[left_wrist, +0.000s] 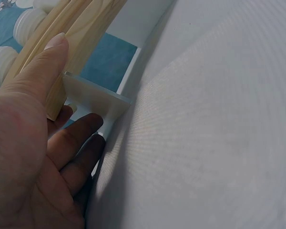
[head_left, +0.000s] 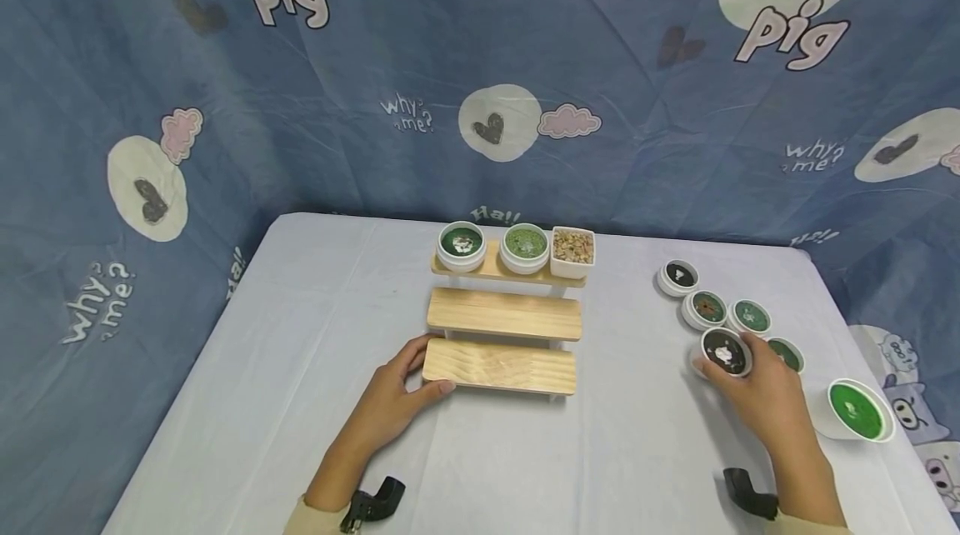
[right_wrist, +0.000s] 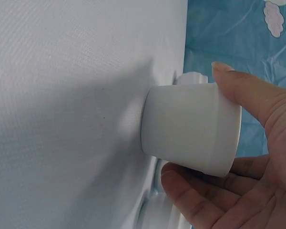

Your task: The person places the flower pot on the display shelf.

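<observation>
Pinching a smooth, tapered cup (right_wrist: 186, 126) — right hand (head_left: 765, 397).

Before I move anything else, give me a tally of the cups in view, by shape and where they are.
Rounded cups on the top board: 2
Square cup on the top board: 1
Rounded cup in the right hand: 1
Other rounded cups on the table: 5
Total: 9 cups
</observation>
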`<state>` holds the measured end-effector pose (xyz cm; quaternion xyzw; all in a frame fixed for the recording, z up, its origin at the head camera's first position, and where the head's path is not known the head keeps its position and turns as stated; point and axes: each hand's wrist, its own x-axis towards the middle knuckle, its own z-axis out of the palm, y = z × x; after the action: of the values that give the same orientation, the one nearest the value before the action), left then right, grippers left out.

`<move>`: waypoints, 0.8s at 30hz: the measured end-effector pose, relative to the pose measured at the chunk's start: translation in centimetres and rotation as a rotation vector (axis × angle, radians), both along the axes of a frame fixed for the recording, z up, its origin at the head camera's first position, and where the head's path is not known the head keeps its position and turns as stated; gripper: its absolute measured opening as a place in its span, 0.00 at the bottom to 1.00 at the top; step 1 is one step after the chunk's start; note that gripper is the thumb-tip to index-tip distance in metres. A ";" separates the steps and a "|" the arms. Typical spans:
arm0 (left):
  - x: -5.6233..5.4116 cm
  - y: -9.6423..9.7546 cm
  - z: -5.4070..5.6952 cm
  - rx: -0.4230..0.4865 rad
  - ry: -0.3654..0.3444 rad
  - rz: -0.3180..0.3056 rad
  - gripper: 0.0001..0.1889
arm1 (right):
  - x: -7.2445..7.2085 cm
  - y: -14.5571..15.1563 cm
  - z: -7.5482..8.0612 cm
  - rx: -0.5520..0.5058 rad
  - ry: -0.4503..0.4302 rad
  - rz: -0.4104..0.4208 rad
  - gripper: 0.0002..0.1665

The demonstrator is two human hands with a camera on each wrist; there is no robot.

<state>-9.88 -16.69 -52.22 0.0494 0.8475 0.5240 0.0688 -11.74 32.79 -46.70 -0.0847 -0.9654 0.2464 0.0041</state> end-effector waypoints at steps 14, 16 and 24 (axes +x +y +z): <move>0.1 -0.1 -0.1 -0.008 0.007 0.005 0.42 | 0.0 -0.1 -0.1 -0.006 0.013 0.002 0.56; 0.1 -0.1 -0.1 -0.006 0.006 0.004 0.42 | 0.0 -0.1 -0.1 -0.010 0.019 0.002 0.56; 0.0 0.0 -0.1 -0.012 0.008 0.002 0.42 | 0.1 -0.1 -0.1 -0.018 0.047 0.000 0.55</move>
<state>-9.89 -16.72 -52.31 0.0502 0.8510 0.5187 0.0651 -11.64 32.67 -46.82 -0.0790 -0.9628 0.2572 0.0260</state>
